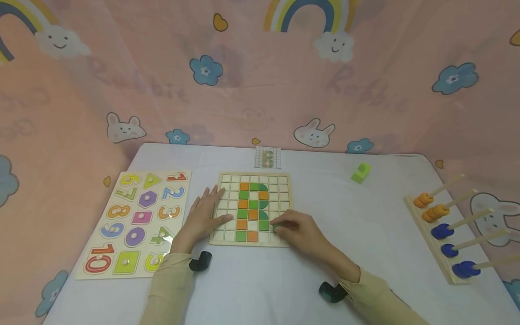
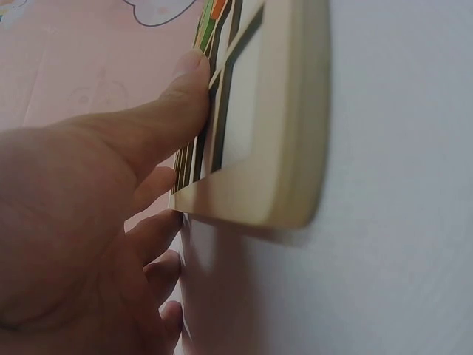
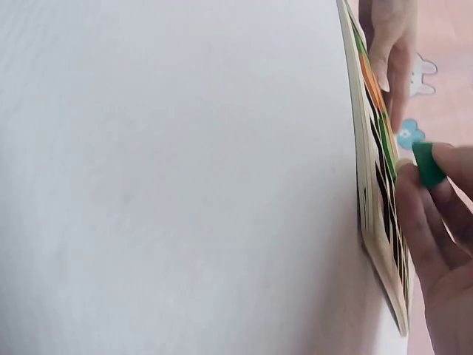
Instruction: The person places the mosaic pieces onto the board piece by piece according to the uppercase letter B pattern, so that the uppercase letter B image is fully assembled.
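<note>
A wooden grid board (image 1: 255, 244) lies on the table, with orange and green tiles set in its middle columns. My left hand (image 1: 205, 216) rests on the board's left side, its fingers spread and fairly straight; the left wrist view shows the thumb (image 2: 174, 103) over the board's face. At the board's right side, my right hand (image 1: 302, 230) pinches a small dark green tile (image 3: 429, 164) between thumb and fingers. The tile is held above the grid squares, and its full shape is hidden by the fingers.
Behind the board lies a small pattern card (image 1: 268, 158). To the left is a number-and-shape puzzle board (image 1: 134, 253). A light green block (image 1: 360, 173) lies at the back right. A bead stand (image 1: 436, 246) with orange and blue beads on pegs stands at the right edge.
</note>
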Motion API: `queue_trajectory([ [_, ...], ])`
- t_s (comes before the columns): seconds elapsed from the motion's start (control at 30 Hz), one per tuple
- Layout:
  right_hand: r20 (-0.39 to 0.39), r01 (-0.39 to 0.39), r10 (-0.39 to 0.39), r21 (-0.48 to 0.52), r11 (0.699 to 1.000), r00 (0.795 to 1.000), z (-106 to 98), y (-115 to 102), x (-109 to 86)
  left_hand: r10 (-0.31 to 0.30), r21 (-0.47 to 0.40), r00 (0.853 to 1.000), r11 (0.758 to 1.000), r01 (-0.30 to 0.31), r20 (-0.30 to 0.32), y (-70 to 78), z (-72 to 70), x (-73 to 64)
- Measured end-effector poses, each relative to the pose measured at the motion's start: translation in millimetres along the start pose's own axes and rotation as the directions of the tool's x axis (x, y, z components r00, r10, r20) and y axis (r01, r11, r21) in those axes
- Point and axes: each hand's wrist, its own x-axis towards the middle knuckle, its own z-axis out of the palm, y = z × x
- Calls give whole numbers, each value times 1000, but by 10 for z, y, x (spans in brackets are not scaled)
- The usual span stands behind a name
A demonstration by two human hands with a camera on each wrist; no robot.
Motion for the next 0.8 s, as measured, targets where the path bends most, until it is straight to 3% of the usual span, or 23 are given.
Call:
queue_trajectory([
  [0.33, -43, -158, 158, 3, 988, 987, 217, -117, 74, 2, -3, 1000, 1000, -2, -3, -4, 6, 2],
  [0.5, -85, -157, 151, -65, 986, 985, 281, -106, 106, 2, 0, 1000, 1000, -2, -5, 2, 7, 2],
  [0.8, -82, -205, 195, -135, 970, 977, 315, -125, 143, -3, 4, 1000, 1000, 3, -1, -3, 2, 2],
])
